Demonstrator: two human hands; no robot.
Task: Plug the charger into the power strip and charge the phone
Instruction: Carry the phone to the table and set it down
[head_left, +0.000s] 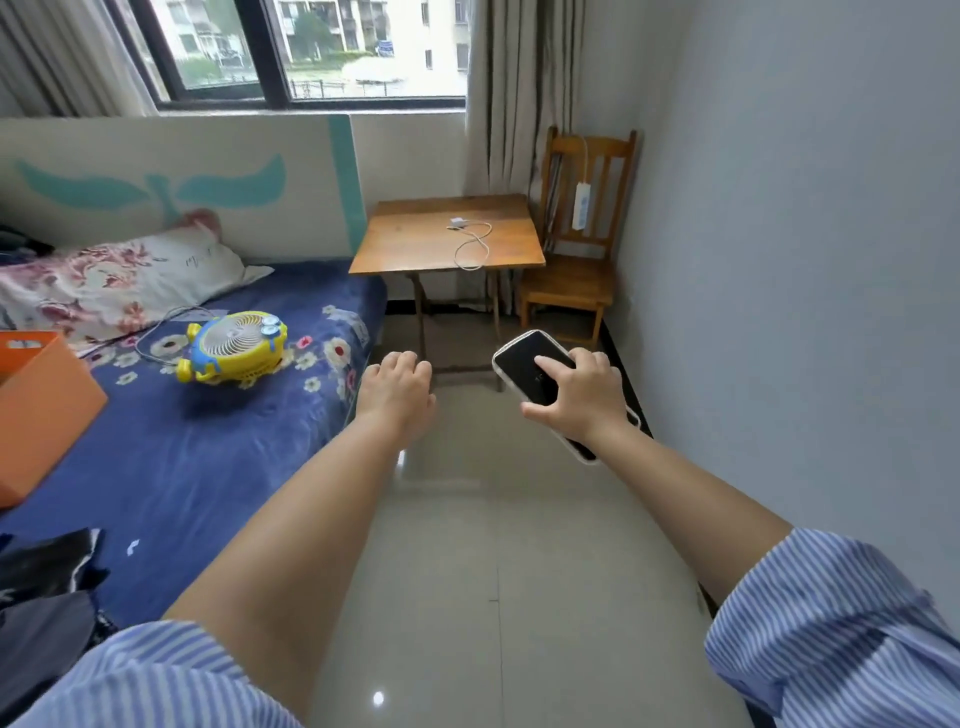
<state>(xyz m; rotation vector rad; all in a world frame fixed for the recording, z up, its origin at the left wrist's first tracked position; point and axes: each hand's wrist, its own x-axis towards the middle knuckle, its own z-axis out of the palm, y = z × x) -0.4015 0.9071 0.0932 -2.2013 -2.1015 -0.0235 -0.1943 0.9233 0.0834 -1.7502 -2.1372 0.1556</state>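
- Head view: right hand (576, 400), fingers (550, 364) closed around a black slab phone in a clear case (530, 369); left hand (400, 389) loosely curled, holding nothing.
- Well beyond the fingers, a white charger block with coiled cable (470, 239) lies on the wooden folding worktop (410, 244).
- Further right, a white power strip (581, 206) hangs on the chair back.
- Best to set the phone down first, then take the charger with the free hand.

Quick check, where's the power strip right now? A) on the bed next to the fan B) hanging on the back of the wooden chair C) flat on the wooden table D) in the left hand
B: the white power strip hangs upright against the slats of the wooden chair back, its cord looped over the top rail; the table holds only the charger and its cable.
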